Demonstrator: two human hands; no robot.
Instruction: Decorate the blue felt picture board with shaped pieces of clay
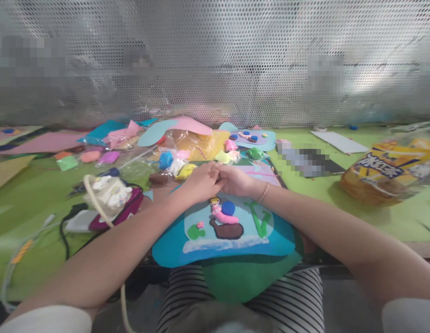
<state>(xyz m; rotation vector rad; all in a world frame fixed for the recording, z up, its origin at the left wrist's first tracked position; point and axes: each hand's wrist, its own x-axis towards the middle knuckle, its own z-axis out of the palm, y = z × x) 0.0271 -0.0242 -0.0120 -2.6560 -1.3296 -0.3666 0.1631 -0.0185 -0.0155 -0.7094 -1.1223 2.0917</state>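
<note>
Head view showed the left hand (203, 181) and right hand (237, 179) pressed together, the fingers of both curled inward and meeting; whether anything small was pinched between them could not be told. Just below them, on the near side, lay the clay picture (232, 247), a blue sheet with a paler panel bearing a pink snail (224, 216) with a blue shell, a brown shape (227, 229), a green leaf with a pink flower and green strands. A green sheet (247, 280) stuck out beneath it over the table edge.

Just beyond the hands sat small clear packets: one held blue clay (165, 160), another yellow clay (186, 171), and a third green clay (255, 153). Behind these, a crinkled clear bag (201, 144) showed yellow within. Farther left, one packet contained purple clay (109, 157). Well to the right, a yellow-labelled clear container (384, 171) lay on the green tabletop (315, 203), amber contents visible through its wall. A perforated metal screen (215, 60) rose behind everything.
</note>
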